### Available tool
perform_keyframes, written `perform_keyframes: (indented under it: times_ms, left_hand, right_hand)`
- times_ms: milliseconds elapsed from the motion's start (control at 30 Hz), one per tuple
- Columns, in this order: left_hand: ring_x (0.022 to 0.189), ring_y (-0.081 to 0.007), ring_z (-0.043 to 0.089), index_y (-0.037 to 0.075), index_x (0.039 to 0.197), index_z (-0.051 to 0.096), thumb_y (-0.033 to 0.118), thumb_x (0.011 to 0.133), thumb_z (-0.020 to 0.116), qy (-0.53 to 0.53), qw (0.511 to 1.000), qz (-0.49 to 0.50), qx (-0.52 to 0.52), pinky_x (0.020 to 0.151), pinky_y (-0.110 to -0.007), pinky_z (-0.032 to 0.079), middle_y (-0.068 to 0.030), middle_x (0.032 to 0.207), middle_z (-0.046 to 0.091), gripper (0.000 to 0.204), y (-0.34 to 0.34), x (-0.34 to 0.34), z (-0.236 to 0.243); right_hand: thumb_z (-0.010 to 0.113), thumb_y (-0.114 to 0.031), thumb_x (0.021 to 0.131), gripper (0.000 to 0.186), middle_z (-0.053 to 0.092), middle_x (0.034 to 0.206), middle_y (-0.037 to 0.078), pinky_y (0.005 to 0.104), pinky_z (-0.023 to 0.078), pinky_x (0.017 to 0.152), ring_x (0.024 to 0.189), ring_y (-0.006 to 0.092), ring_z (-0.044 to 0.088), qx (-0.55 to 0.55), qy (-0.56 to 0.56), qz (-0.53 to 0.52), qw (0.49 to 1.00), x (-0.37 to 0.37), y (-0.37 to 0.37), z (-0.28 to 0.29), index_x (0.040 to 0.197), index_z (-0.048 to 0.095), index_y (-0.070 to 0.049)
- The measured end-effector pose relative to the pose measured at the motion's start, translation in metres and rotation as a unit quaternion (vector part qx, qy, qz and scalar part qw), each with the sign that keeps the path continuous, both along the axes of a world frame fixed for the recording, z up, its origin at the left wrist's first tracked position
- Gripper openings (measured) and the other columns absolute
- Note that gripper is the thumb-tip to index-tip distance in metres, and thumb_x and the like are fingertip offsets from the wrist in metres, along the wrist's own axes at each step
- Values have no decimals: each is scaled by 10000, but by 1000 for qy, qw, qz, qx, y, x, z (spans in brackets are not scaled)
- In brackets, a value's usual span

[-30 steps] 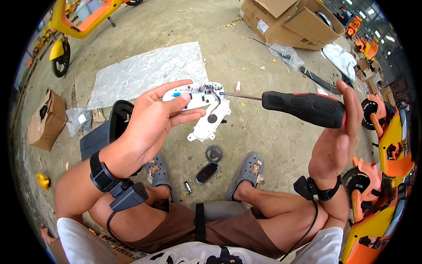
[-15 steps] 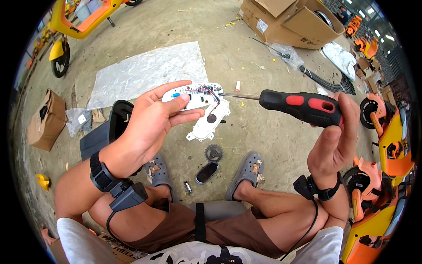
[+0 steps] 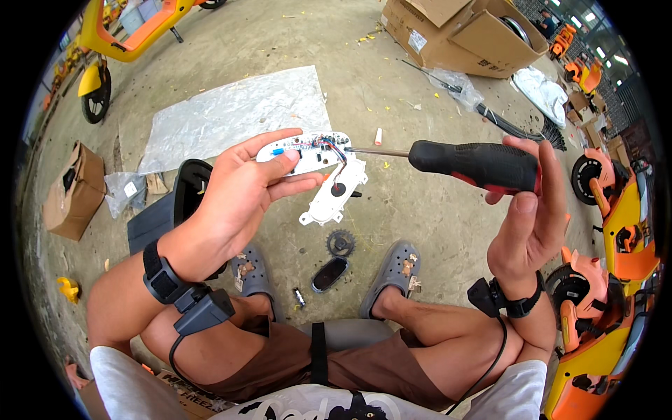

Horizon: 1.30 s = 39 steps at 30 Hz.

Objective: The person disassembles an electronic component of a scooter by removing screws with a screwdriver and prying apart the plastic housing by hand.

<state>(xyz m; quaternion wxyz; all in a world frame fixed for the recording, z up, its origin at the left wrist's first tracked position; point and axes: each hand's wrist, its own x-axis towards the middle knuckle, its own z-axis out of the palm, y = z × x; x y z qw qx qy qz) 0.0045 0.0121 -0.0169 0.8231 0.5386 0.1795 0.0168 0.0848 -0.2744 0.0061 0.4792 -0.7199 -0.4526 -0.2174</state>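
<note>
My left hand (image 3: 231, 196) grips a white circuit board (image 3: 318, 150) between thumb and fingers. Coloured wires run from it to a white plastic housing (image 3: 325, 206) with a dark round part, just below. My right hand (image 3: 528, 217) has its fingers round the end of a black-and-red screwdriver handle (image 3: 465, 164); the blade reaches the board's right end. On the floor between my grey clogs lie a black toothed disc (image 3: 340, 243), a black oval piece (image 3: 330, 274) and a small cylinder (image 3: 299, 297).
A black bin-like part (image 3: 154, 224) and a carton (image 3: 73, 196) are at left. A plastic sheet (image 3: 231, 105) and large carton (image 3: 462, 42) lie ahead. Yellow-orange scooters (image 3: 616, 231) line the right; another (image 3: 98, 84) stands upper left. A distant person (image 3: 546, 26) is at upper right.
The screwdriver handle has rotated, showing different sides, and moved slightly left. My right fingers have shifted round its end. My left hand and the board are nearly still.
</note>
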Motion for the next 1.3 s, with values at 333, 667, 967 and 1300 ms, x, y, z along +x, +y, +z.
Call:
perform_keyframes:
  times_ms: [333, 667, 967, 1300]
  left_hand:
    - [968, -289, 698, -77, 1344, 468, 21, 984, 513, 2, 1000, 5, 1, 897, -320, 583, -217, 1174, 632, 376, 2, 0, -3]
    - [973, -284, 697, -75, 1348, 460, 20, 982, 517, 0, 1000, 12, 0, 899, -317, 581, -212, 1169, 633, 382, 1, -1, 2]
    - [990, -285, 691, -61, 1354, 457, 27, 975, 539, -10, 1000, 20, -2, 918, -330, 572, -209, 1167, 630, 397, 2, -1, 5]
    - [900, -178, 698, -6, 1162, 601, 119, 952, 638, -17, 998, 26, 51, 745, -283, 565, -116, 1053, 698, 247, 0, 9, -1]
  right_hand:
    - [558, -33, 893, 480, 613, 1213, 274, 395, 460, 960, 1083, 322, 622, -15, -46, -19, 999, 2, 4, 1, 1349, 482, 97]
    - [743, -126, 836, 587, 644, 1167, 237, 366, 477, 911, 1046, 291, 652, -1, -13, -12, 1000, 1, 4, -1, 1328, 495, 78]
    - [863, -160, 747, 544, 627, 1118, 174, 350, 499, 915, 998, 254, 644, 62, 16, 48, 997, 7, 1, -13, 1153, 543, 11]
    - [531, -285, 1016, 338, 608, 1075, 137, 348, 523, 843, 923, 215, 626, 244, 175, -31, 953, 26, 14, -13, 1236, 503, -30]
